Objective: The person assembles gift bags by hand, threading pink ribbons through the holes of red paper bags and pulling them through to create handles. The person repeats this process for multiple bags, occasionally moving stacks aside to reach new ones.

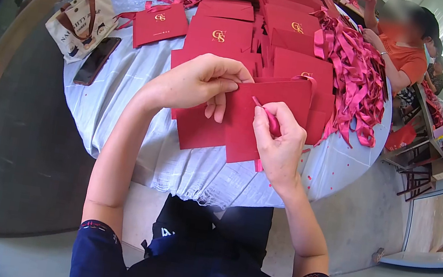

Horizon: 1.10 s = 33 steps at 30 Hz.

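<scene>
Setting: round desk (123, 106) draped in a pale cloth, seen from above in a bright room with windows at the far right.
Left grip: the left hand (201, 81) is closed on the upper left edge of a dark red paper bag (272, 103), thumb and forefinger pinched on the paper, the other fingers curled beneath.
Right grip: the right hand (279, 138) is closed around a red ribbon end (270, 120), which is pressed against the face of the same bag.
Bag in hand: it is held flat and slightly tilted just above the near edge of the desk, between the two hands; a loop of ribbon shows at its top right corner.
Beneath the hands: further flat red bags (197, 129) are spread under and beside the held one.
Centre of desk: stacked red bags with gold monograms (220, 35) are laid out in overlapping rows behind the hands.
Right side: a heap of loose red ribbons (356, 78) is piled along the right rim, some strands hanging over the edge.
Left side: a black phone (96, 59) is laid near the left rim, just beside a cream tote bag (81, 20) with brown handles.
Far side: a co-worker in an orange shirt (408, 55) is seated at the far right of the desk.
</scene>
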Tool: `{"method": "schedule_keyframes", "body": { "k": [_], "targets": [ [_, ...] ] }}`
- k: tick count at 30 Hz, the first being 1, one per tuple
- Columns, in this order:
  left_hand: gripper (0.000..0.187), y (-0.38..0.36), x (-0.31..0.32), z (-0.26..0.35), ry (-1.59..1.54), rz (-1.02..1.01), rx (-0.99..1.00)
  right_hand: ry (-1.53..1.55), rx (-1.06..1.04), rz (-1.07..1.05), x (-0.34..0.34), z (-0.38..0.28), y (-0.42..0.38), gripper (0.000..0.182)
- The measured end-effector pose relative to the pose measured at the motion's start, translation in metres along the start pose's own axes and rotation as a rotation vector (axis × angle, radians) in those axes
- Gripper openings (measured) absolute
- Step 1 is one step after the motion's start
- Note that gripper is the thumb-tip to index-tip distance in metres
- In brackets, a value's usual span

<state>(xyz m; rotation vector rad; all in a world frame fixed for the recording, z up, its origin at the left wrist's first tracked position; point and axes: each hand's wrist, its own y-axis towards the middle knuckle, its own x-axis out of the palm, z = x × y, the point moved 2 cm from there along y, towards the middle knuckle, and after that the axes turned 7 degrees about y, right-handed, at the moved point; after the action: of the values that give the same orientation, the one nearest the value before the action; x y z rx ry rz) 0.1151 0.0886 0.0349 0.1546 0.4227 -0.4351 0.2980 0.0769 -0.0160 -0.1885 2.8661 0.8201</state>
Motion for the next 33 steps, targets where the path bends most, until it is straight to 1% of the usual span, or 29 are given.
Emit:
{"method": "schedule_keyframes", "body": {
  "k": [2,6,12,19,21,23,25,27,28,29,31,32,33],
  "targets": [
    [0.019,0.000,0.001,0.001,0.007,0.017,-0.004,-0.036,-0.044,0.005,0.000,-0.002,0.001,0.008],
    [0.019,0.001,0.002,0.002,0.023,0.001,0.008,-0.023,-0.040,-0.001,0.001,-0.003,0.001,0.008],
    [0.020,0.001,0.003,0.005,0.046,-0.008,0.007,-0.090,-0.092,0.041,-0.001,-0.006,-0.001,0.011],
    [0.021,0.000,0.004,0.004,0.038,-0.020,-0.008,-0.100,-0.141,0.050,-0.002,-0.006,-0.001,0.011],
    [0.021,-0.001,0.005,0.005,0.051,-0.015,-0.012,-0.103,-0.111,0.047,-0.003,-0.008,-0.001,0.011],
    [0.020,-0.002,0.007,0.006,0.010,-0.022,-0.028,-0.113,-0.146,0.052,-0.004,-0.009,0.000,0.012],
    [0.018,-0.002,0.009,0.009,0.006,-0.012,-0.021,-0.160,-0.139,0.027,-0.005,-0.012,0.000,0.013],
    [0.019,-0.002,0.014,0.011,0.037,0.035,-0.046,-0.193,-0.164,0.026,-0.007,-0.017,0.000,0.012],
    [0.019,-0.003,0.017,0.009,0.004,0.094,-0.039,-0.239,-0.191,0.003,-0.008,-0.021,0.000,0.011],
    [0.019,-0.004,0.020,0.011,0.011,0.096,-0.032,-0.285,-0.219,-0.019,-0.009,-0.025,0.001,0.011],
    [0.019,-0.006,0.024,0.018,0.163,0.169,0.023,-0.310,-0.246,-0.035,-0.013,-0.027,0.003,0.010],
    [0.019,-0.007,0.026,0.018,0.206,0.217,0.060,-0.335,-0.266,-0.056,-0.014,-0.029,0.004,0.010],
    [0.019,-0.007,0.029,0.019,0.211,0.220,0.068,-0.335,-0.275,-0.052,-0.017,-0.030,0.004,0.010]
  ]
}}
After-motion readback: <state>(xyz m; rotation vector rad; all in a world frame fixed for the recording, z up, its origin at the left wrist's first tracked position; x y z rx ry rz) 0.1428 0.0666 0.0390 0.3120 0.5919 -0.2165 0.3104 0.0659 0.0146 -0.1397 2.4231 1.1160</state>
